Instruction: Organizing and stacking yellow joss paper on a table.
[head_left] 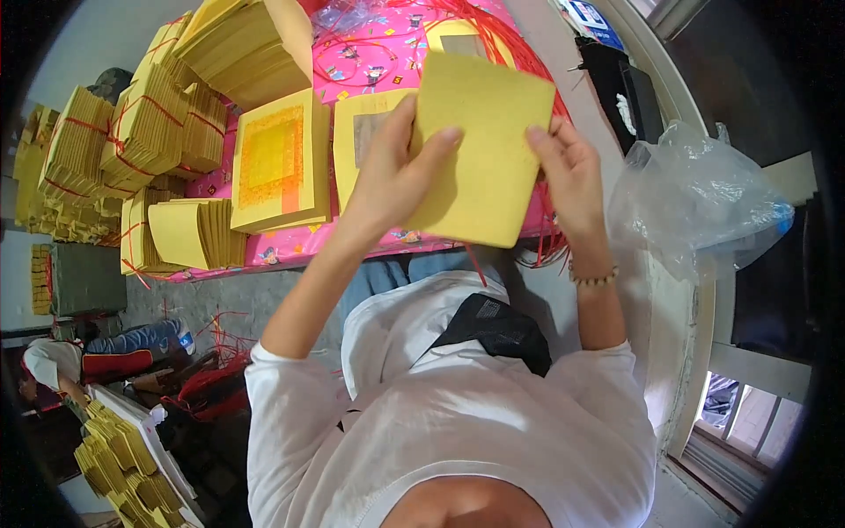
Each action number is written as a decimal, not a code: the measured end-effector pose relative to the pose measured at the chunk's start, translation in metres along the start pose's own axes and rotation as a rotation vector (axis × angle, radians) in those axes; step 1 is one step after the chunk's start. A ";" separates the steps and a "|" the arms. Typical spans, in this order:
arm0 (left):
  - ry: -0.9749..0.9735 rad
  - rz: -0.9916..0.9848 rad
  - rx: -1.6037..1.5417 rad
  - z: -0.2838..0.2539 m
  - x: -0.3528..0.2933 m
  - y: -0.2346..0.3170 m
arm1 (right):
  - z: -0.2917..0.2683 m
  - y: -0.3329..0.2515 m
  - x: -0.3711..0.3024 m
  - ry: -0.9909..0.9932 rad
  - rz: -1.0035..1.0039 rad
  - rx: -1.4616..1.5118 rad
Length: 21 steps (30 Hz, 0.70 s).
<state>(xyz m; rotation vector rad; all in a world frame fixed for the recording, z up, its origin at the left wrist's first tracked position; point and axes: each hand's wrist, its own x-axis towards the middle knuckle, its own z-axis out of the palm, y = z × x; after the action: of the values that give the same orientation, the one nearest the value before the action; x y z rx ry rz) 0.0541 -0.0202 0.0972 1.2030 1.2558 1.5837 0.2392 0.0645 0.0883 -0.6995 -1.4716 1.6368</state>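
Both my left grip (398, 169) and right grip (570, 158) pinched the yellow paper (495, 163) at opposite sides, above the worktop (301, 239); I judged it light, bendable, easily creased, best held near its edges.

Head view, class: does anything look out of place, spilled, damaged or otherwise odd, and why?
Yes: loose red strips lie in a messy tangle at lower left, odd beside the neatly tied yellow bundles above. The held yellow paper shows no visible damage.
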 end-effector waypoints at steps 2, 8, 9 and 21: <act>-0.092 0.034 0.183 0.004 0.032 0.006 | -0.010 -0.004 0.017 0.047 -0.027 -0.012; -0.116 -0.053 0.330 0.028 0.106 -0.023 | -0.054 0.029 0.076 0.203 -0.072 -0.133; -0.118 -0.054 0.330 0.027 0.113 -0.039 | -0.063 0.043 0.084 0.205 -0.071 -0.133; -0.076 -0.306 0.297 0.016 0.110 -0.142 | -0.075 0.109 0.088 0.227 -0.048 -0.835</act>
<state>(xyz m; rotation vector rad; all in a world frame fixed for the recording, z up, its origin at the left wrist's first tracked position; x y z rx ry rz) 0.0433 0.1185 -0.0179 1.1695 1.5796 1.1493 0.2335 0.1797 -0.0209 -1.2341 -1.9662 0.8158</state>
